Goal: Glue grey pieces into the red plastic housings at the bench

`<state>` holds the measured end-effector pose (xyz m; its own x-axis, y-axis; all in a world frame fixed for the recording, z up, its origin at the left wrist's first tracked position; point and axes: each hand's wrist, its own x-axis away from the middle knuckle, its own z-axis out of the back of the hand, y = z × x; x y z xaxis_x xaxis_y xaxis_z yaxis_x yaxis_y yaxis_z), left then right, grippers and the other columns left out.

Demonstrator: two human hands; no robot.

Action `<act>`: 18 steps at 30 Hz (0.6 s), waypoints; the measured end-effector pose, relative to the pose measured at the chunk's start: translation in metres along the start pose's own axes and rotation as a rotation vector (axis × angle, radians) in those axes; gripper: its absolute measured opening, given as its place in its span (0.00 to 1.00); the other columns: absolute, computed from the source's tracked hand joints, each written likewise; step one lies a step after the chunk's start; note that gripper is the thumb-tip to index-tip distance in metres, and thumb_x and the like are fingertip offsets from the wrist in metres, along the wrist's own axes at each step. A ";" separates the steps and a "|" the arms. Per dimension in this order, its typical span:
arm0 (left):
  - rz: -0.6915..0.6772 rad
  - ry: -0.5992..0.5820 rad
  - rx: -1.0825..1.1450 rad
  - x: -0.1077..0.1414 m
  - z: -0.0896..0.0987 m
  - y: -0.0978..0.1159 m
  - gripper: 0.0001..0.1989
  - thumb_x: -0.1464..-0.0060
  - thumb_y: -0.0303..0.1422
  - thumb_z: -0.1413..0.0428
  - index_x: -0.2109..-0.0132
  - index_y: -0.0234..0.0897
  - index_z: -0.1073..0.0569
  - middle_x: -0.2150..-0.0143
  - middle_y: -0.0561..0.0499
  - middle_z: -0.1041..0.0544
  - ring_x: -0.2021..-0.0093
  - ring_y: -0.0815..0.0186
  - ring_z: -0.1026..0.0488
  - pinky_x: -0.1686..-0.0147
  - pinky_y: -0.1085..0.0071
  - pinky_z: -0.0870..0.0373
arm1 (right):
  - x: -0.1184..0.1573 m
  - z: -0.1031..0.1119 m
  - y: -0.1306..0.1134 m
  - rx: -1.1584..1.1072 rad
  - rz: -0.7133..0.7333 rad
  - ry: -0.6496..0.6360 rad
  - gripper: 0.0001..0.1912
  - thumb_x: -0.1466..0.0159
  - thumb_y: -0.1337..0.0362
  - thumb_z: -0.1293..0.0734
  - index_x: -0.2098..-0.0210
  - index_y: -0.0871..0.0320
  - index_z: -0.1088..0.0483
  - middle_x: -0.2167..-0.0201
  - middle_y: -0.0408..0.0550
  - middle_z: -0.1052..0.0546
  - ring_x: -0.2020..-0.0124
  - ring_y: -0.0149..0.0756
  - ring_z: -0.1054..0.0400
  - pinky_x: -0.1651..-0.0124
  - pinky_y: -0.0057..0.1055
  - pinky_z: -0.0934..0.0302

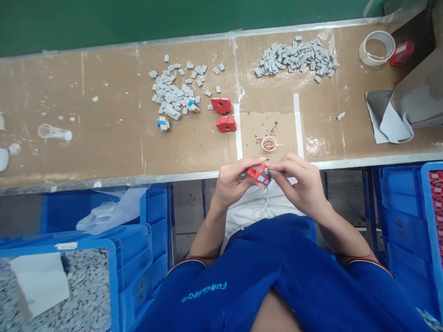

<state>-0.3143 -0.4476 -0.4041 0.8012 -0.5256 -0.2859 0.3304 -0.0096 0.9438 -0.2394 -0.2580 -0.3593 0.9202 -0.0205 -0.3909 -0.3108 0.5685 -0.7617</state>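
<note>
A small red toy-like part (258, 173) with grey and light blue patches is held over my lap, just off the table's front edge. My left hand (232, 182) pinches its left side. My right hand (300, 183) has its thumb and forefinger closed at the part's right end; a small grey piece seems to be there, but it is mostly hidden. Just beyond my hands stands a small cup (269, 144) with reddish contents and a thin white stick. Two more red parts (221, 105) (226, 124) lie to the left of the taped area.
Loose grey pieces form a left pile (171, 92) and a right pile (297, 57) on the table (110, 115). A tape roll (377, 48) lies at the far right. Blue crates (133, 249) (403, 216) flank me.
</note>
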 end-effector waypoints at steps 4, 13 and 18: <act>-0.027 0.019 -0.007 -0.002 -0.003 0.002 0.22 0.42 0.38 0.30 0.41 0.43 0.19 0.53 0.47 0.12 0.56 0.64 0.13 0.55 0.74 0.18 | 0.000 -0.003 -0.001 -0.022 -0.019 0.062 0.10 0.27 0.72 0.34 0.52 0.53 0.25 0.63 0.45 0.21 0.66 0.33 0.26 0.66 0.30 0.32; 0.064 -0.021 -0.131 0.008 -0.002 0.013 0.16 0.37 0.34 0.34 0.43 0.44 0.17 0.52 0.48 0.11 0.57 0.62 0.13 0.55 0.71 0.17 | 0.005 -0.003 -0.005 0.335 0.185 -0.022 0.13 0.29 0.77 0.39 0.65 0.54 0.32 0.72 0.45 0.28 0.71 0.35 0.37 0.66 0.32 0.39; 0.036 -0.080 -0.080 0.001 0.007 0.008 0.16 0.38 0.36 0.33 0.44 0.43 0.16 0.53 0.47 0.11 0.56 0.61 0.12 0.52 0.69 0.16 | 0.011 -0.006 0.004 0.152 0.149 -0.027 0.09 0.26 0.73 0.37 0.61 0.56 0.29 0.69 0.46 0.26 0.69 0.33 0.32 0.66 0.29 0.36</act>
<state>-0.3147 -0.4539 -0.3957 0.7719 -0.5909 -0.2347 0.3432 0.0765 0.9361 -0.2320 -0.2612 -0.3695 0.8732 0.0941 -0.4782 -0.4068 0.6810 -0.6089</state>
